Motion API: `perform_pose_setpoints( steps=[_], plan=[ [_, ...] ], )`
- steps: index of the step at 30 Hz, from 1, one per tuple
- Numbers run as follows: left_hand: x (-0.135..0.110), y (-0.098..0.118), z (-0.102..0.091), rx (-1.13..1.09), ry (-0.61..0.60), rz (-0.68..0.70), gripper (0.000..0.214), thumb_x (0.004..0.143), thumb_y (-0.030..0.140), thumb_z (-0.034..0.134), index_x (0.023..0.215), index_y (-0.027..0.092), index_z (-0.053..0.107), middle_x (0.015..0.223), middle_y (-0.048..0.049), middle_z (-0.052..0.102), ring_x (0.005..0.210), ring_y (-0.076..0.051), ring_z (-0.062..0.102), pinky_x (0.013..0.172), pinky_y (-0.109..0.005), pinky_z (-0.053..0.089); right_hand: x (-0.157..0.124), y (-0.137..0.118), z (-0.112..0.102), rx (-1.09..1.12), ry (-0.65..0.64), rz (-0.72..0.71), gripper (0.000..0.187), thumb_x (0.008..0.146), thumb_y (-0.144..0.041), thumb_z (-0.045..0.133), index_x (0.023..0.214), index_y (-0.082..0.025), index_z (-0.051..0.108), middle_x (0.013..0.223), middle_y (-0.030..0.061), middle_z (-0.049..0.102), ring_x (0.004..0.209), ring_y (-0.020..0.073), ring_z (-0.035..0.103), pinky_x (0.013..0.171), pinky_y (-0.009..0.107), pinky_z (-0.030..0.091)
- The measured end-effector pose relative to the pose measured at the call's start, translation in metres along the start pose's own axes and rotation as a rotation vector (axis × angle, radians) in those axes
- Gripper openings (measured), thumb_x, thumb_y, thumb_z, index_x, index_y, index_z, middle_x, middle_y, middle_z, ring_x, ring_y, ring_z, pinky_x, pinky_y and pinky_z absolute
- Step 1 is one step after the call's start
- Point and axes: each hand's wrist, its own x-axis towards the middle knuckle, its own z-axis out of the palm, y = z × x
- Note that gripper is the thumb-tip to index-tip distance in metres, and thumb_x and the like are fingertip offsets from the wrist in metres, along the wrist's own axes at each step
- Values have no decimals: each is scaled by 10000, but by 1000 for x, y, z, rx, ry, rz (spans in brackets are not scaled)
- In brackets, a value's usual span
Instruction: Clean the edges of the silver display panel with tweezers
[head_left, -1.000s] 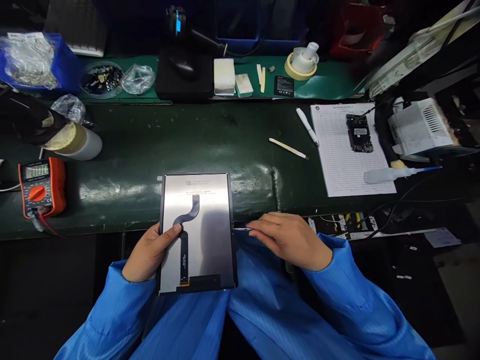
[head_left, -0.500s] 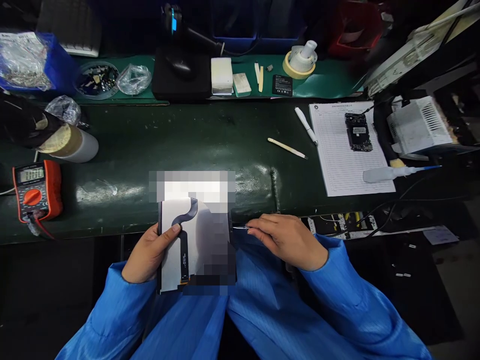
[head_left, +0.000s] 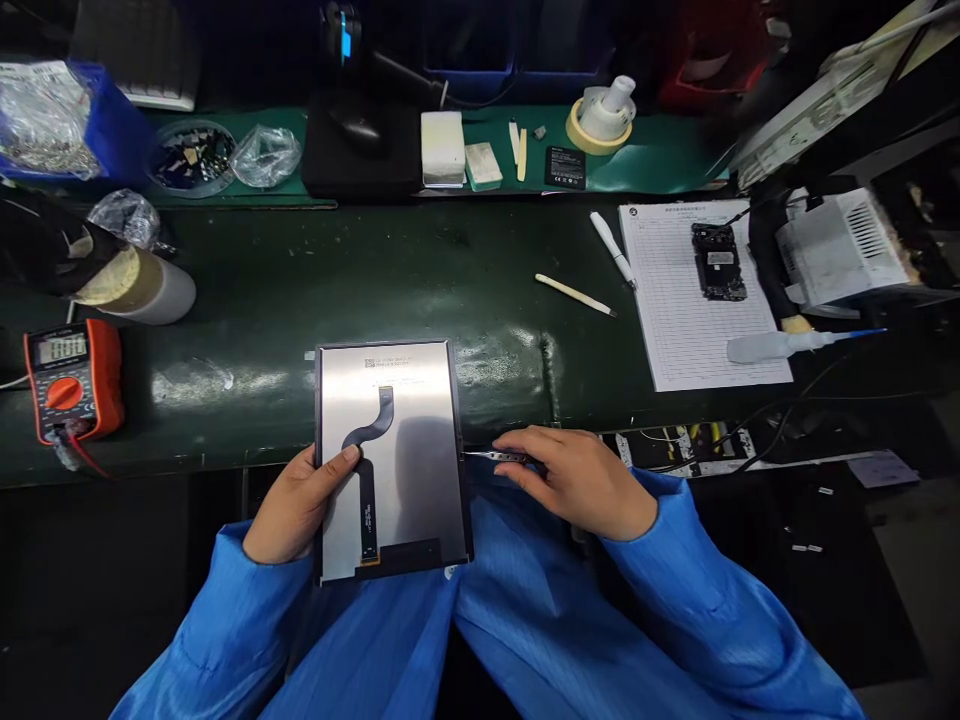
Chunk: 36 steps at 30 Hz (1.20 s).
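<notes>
At six o'clock, nearest my body, one LCD panel (head_left: 412, 470) is held back side up over my lap and the near edge of the bench (head_left: 300, 290). One ribbon cable (head_left: 368, 505) runs down its metal back. Further bearings are taken from that panel.

Eight o'clock: my left hand (head_left: 296, 508) clasps the left edge, thumb pressed on panel and cable, fingers out of sight beneath. Three o'clock: my right hand (head_left: 581, 482) pinches one pair of tweezers (head_left: 487, 455), tip at the panel's right edge; whether the prongs grip anything, I cannot tell.

Step in hand, as I judge it: fine work along that edge. The next move calls for a steady panel and light tip pressure.

Bench count: nine o'clock, one multimeter (head_left: 73, 385); between two and three, one dropper bottle (head_left: 765, 347); between one and two, one pale stick (head_left: 576, 296) and one white pen (head_left: 612, 248); two o'clock, one circuit board (head_left: 718, 262) on ruled forms (head_left: 697, 345).

Shelf (head_left: 667, 155) count, towards one o'clock: one black battery (head_left: 565, 168), two slim strips (head_left: 522, 158), one tape roll (head_left: 596, 146).
</notes>
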Motion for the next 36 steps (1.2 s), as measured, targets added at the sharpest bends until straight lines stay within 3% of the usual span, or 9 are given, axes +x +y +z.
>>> perform_pose_setpoints(
  steps=[10, 16, 22, 26, 30, 36],
  plan=[
    [7, -6, -11, 2, -33, -3, 594, 609, 456, 935, 1082, 147, 752, 807, -63, 784, 694, -230, 742, 652, -310, 612, -1, 0, 0, -9, 18, -11, 219, 1022, -318, 585, 1138, -187, 717, 969, 28, 783, 800, 164, 743, 735, 280, 576],
    [6, -7, -9, -9, -41, 5, 569, 625, 447, 929, 1074, 145, 752, 818, -69, 789, 730, -229, 751, 749, -329, 622, -3, 1, 1, -19, 22, -39, 226, 1038, -336, 551, 1086, -204, 729, 935, 29, 770, 813, 165, 731, 734, 278, 568],
    [11, 6, -5, 22, -23, 55, 528, 644, 451, 908, 1034, 136, 742, 826, -82, 791, 741, -252, 760, 647, -290, 601, 9, 6, 3, 18, 23, 14, 217, 1017, -326, 590, 1159, -219, 715, 994, 31, 776, 844, 173, 737, 738, 281, 564],
    [37, 32, -1, 37, -35, 134, 541, 632, 404, 898, 1055, 111, 731, 806, -101, 787, 707, -279, 760, 615, -320, 609, 41, 22, 5, 18, 48, -9, 193, 987, -294, 638, 1154, -233, 711, 1069, 33, 774, 910, 192, 735, 770, 291, 557],
    [71, 64, 2, -40, -73, 249, 453, 676, 301, 855, 1065, 124, 705, 852, -102, 794, 716, -268, 764, 683, -351, 633, 93, 36, 3, -53, 111, -34, 165, 991, -276, 632, 1113, -231, 733, 1050, 44, 780, 950, 216, 727, 804, 306, 531],
    [112, 106, 4, -32, -99, 438, 468, 658, 332, 873, 1021, 110, 678, 829, -85, 784, 665, -227, 744, 655, -320, 619, 168, 45, -20, -97, 120, -99, 166, 993, -238, 614, 1076, -218, 756, 1001, 63, 777, 959, 224, 707, 833, 326, 513]
  ],
)
